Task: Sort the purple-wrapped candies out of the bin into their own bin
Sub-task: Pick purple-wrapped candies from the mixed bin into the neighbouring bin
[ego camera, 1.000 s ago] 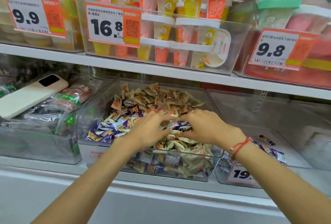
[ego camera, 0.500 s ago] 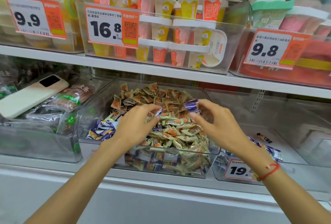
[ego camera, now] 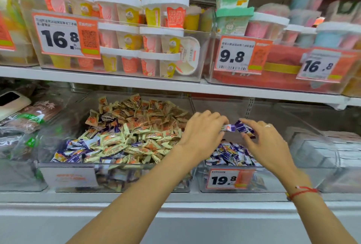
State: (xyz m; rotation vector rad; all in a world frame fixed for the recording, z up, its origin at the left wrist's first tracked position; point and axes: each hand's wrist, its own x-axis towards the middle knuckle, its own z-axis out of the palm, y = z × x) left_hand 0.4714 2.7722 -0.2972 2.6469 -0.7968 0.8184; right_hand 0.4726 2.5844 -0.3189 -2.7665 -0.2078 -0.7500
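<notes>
Two purple-wrapped candies [ego camera: 237, 127] hang above the right-hand bin [ego camera: 230, 187] on the lower shelf, one pinched by the left hand [ego camera: 203, 132], one by the right hand [ego camera: 267, 142]. They look light, crinkly and slippery; the twisted wrapper ends seem the surest hold. More purple lie along the mixed bin's [ego camera: 68, 177] front-left edge.
</notes>
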